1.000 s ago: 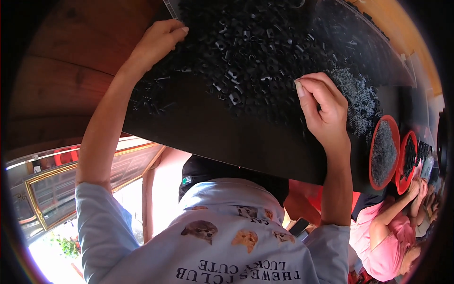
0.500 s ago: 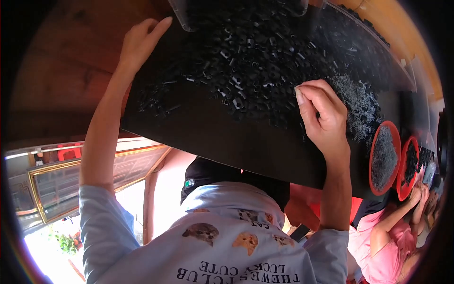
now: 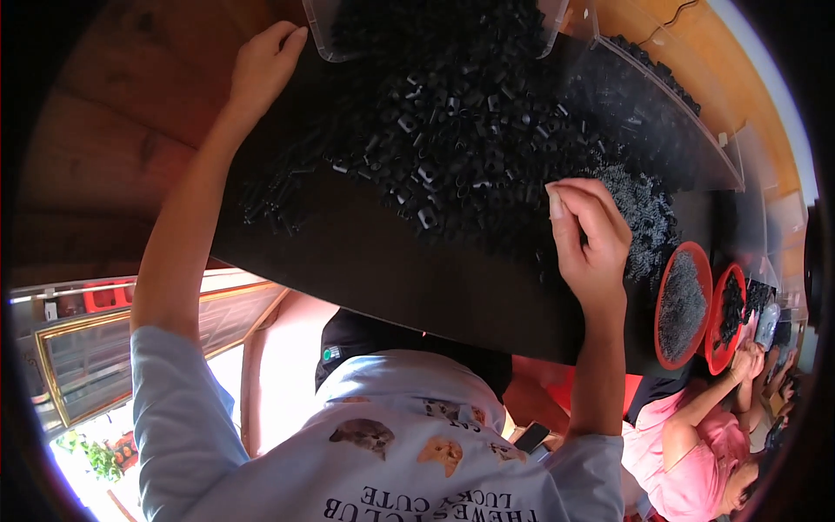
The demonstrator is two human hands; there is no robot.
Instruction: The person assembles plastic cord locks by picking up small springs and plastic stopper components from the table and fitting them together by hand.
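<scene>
Bare strip of the black mat [image 3: 391, 270] runs along the near edge between both arms, open for a hand to pass. Beyond it the pile of small black parts [image 3: 452, 130] covers the middle, with a clear tray [image 3: 335, 48] at the far edge and a clear panel [image 3: 670, 122] walling the right side. Right of the right hand [image 3: 591, 235], grey springs [image 3: 644, 209] and two red bowls [image 3: 683, 304] crowd the mat; left hand [image 3: 261, 65] sits on the far left edge.

Matt black tabletop [image 3: 409, 278], small black plastic parts [image 3: 452, 130], clear plastic bin [image 3: 326, 39].
</scene>
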